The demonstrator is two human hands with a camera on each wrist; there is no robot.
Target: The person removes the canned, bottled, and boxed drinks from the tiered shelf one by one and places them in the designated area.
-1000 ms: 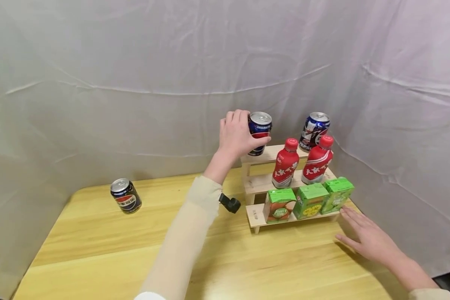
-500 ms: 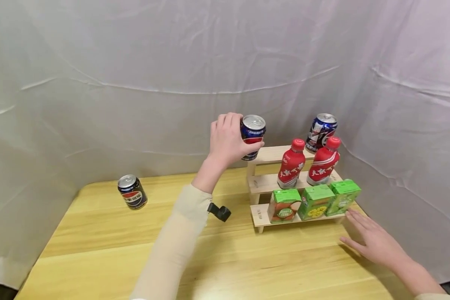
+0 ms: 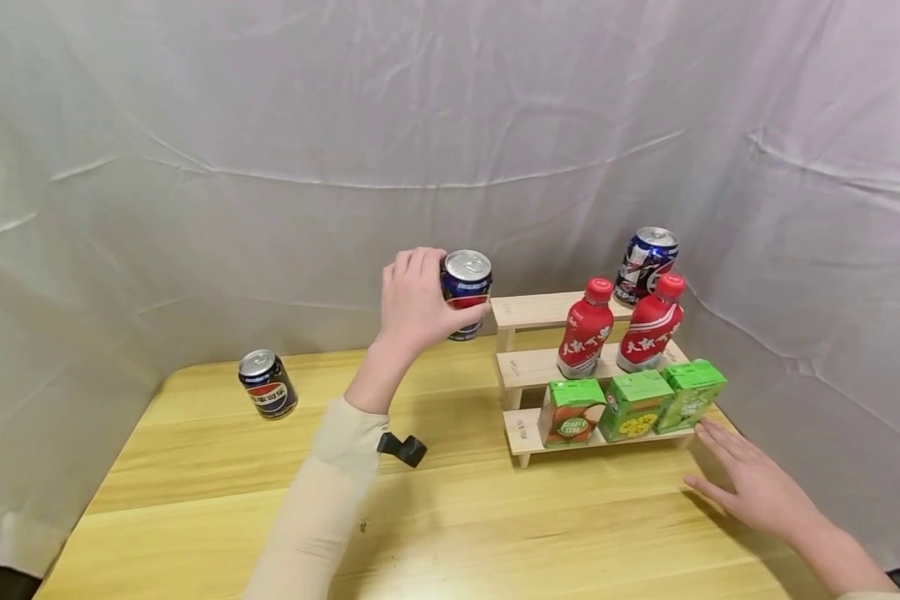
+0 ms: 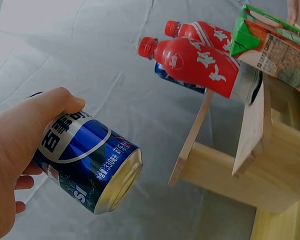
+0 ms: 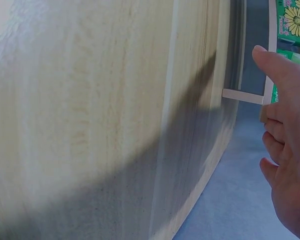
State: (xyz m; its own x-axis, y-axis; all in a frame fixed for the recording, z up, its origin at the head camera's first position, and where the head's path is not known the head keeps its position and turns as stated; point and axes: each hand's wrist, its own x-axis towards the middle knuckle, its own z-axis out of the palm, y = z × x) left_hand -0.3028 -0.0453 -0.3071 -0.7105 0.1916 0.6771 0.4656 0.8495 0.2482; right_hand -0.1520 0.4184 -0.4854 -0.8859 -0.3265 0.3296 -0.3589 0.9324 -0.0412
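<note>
My left hand (image 3: 418,302) grips a blue Pepsi can (image 3: 467,279) round its side, in the air just left of the top step of a three-step wooden rack (image 3: 536,308). In the left wrist view the can (image 4: 90,160) shows its bottom rim, apart from the rack. My right hand (image 3: 765,487) is held with fingers extended at the rack's front right corner, close to the rightmost green juice carton (image 3: 692,396); the right wrist view shows its fingers (image 5: 277,145) by the rack's end. Whether they touch the rack I cannot tell.
Another Pepsi can (image 3: 645,265) stands on the top step's right. Two red bottles (image 3: 585,329) are on the middle step, green-topped cartons (image 3: 572,412) on the lowest. A dark Pepsi can (image 3: 268,385) stands on the table (image 3: 217,475) at left. Grey cloth (image 3: 307,250) hangs behind.
My left hand has carried the Pepsi can leftward and slightly down, from above the top step's left end to beside it. The right hand stays by the rack's corner. The view shifted slightly.
</note>
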